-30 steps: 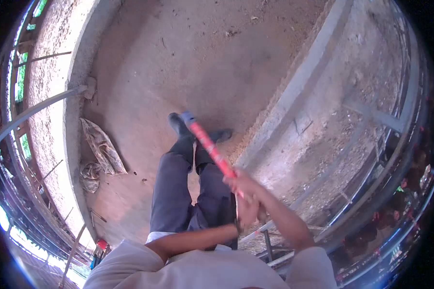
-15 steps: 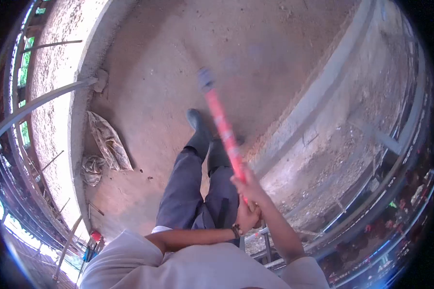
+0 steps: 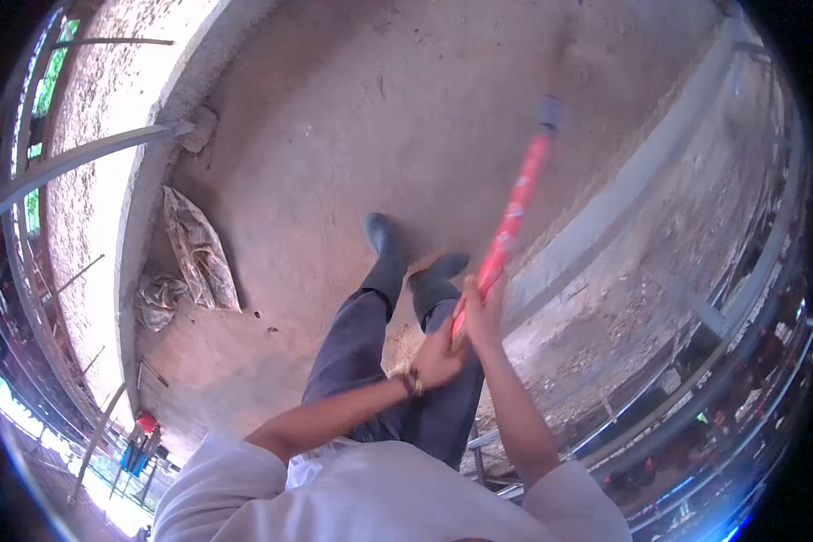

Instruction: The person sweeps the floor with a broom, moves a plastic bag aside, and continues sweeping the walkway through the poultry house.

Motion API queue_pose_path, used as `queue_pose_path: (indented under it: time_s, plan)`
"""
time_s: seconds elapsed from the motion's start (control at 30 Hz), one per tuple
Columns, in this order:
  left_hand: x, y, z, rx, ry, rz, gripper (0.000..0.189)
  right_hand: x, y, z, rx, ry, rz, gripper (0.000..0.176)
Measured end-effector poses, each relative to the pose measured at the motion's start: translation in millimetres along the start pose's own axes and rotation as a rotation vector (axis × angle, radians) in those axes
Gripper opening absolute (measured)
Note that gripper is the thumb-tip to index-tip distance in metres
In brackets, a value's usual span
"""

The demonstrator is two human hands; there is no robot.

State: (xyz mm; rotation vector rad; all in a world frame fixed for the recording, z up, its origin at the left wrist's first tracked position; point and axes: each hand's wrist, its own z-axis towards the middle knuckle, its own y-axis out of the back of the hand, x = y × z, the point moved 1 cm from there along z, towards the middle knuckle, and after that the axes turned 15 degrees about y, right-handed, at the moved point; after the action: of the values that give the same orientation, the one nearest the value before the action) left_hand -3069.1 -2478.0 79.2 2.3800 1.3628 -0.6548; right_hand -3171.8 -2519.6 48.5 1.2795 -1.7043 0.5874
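Observation:
Both hands are wrapped round a long red pole (image 3: 512,217) with pale markings, like a broom handle. My left hand (image 3: 438,358), with a bracelet at the wrist, closes on its near end. Farther up the shaft, my right hand (image 3: 484,312) grips it too. The pole slants away from me to the upper right and ends in a blurred blue-grey part (image 3: 549,112); whatever is attached beyond that cannot be made out. Below the hands are my dark trousers and rubber boots (image 3: 384,244).
Dusty concrete floor (image 3: 361,135) stretches ahead. A low wall (image 3: 154,172) runs along the left, with crumpled sacks (image 3: 199,257) beside it. On the right is a concrete curb (image 3: 623,194) with littered ground, and rails with birds behind. A bent pipe (image 3: 90,167) reaches in from the left.
The pole's far end has swung from the centre to the right. Both hands have moved up and forward with it, still gripping, and the right boot now shows more fully.

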Motion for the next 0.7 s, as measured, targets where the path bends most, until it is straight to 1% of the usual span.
queue_pose_path:
  time_s: [0.07,0.13,0.17,0.2,0.23,0.27,0.33,0.4,0.43,0.47,0.5,0.53,0.57,0.6,0.63,0.67,0.7]
  plan:
    - [4.6,-23.4,-28.9,-0.161,0.029,-0.193,0.057,15.8,-8.9,-16.7,0.253,-0.137,-0.1,0.038]
    - [8.8,-46.3,-34.7,-0.321,-0.008,-0.412,0.062,-10.0,-17.1,-21.9,0.554,-0.059,-0.08,0.036]
    - [14.5,-60.9,-27.5,-0.402,-0.039,-0.532,0.063,-23.5,-24.1,-16.9,0.649,-0.151,-0.072,0.034]
    - [37.0,-80.9,-5.9,-0.504,0.036,-0.794,0.052,-38.2,-33.3,-8.0,0.747,-0.241,-0.062,0.032]
    - [28.8,-75.2,10.8,-0.582,0.027,-0.597,0.043,-55.4,-38.6,2.9,0.843,-0.334,-0.049,0.03]
    - [18.1,-62.3,29.7,-0.647,0.028,-0.395,0.035,-77.2,-36.1,23.0,0.698,-0.456,-0.027,0.027]
    - [37.5,-30.1,90.7,0.28,0.412,-0.447,0.017,-109.2,-23.0,72.8,0.406,-0.686,0.0,0.022]
    - [-6.6,-11.1,122.8,0.138,0.044,0.157,0.012,-103.8,-10.4,101.5,0.154,-0.562,0.199,0.021]
    - [-32.4,-3.0,129.3,0.198,0.156,0.087,0.013,-98.3,-1.7,112.5,0.029,-0.503,0.294,0.02]
    - [-56.4,4.6,124.0,0.273,0.28,0.027,0.015,-70.5,-0.2,117.5,-0.011,-0.396,0.316,0.019]
    - [-71.8,9.5,118.3,0.349,0.4,-0.022,0.016,-48.7,1.0,112.7,-0.03,-0.315,0.235,0.026]
    - [-79.4,12.5,117.4,0.136,0.205,0.067,0.019,-26.7,-1.6,119.2,-0.04,-0.211,0.156,0.033]
    - [-81.0,10.7,109.7,-0.085,0.005,0.144,0.021,-8.7,-0.3,128.8,-0.04,-0.103,0.074,0.04]
    - [-84.9,0.6,99.6,-0.205,-0.056,0.107,0.025,1.5,8.0,127.8,0.015,-0.071,0.111,0.049]
    - [-89.0,-9.4,89.4,-0.326,-0.117,0.076,0.028,11.6,15.2,128.8,0.142,-0.094,0.085,0.049]
    - [-93.1,-33.2,76.2,-0.337,-0.035,-0.068,0.032,21.8,25.2,127.0,0.265,-0.127,0.055,0.049]
    - [-97.9,-51.6,74.3,-0.357,0.004,-0.196,0.035,31.2,32.9,127.6,0.383,-0.164,0.024,0.049]
